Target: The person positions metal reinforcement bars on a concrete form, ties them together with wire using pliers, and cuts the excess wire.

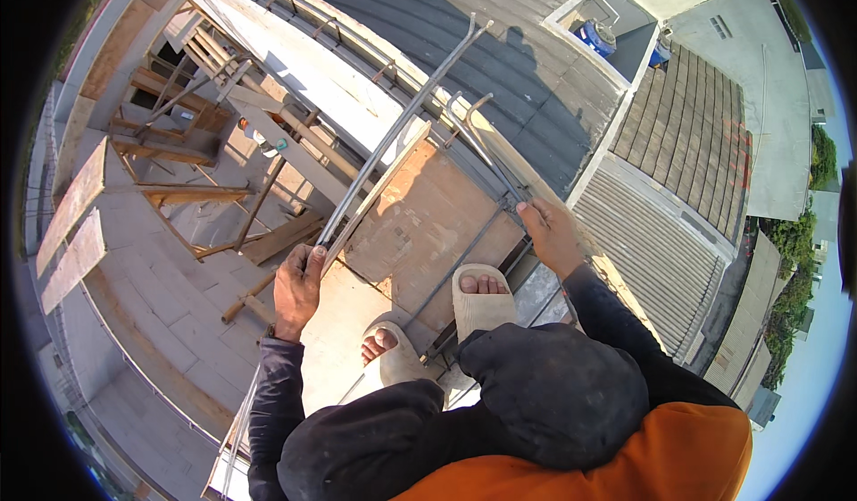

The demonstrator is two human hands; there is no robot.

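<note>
My left hand (299,289) is closed around the lower end of a pair of long steel rebars (399,135). These slant up and away to the right, over a plywood edge, and end in small bent hooks. My right hand (551,236) pinches with thumb and fingers at the near end of a shorter rebar with a hooked top (486,153), where it meets a crossing bar (460,263). The exact grip there is partly hidden. Between my hands lies a brown plywood panel (406,215), stained with cement.
My sandalled feet (482,291) stand on narrow boards at a height. On the left, the formwork drops to a lower level with timber props (259,202) and a person (261,137). Corrugated roofs (647,242) lie below right; a rebar cage (326,30) runs along the far beam.
</note>
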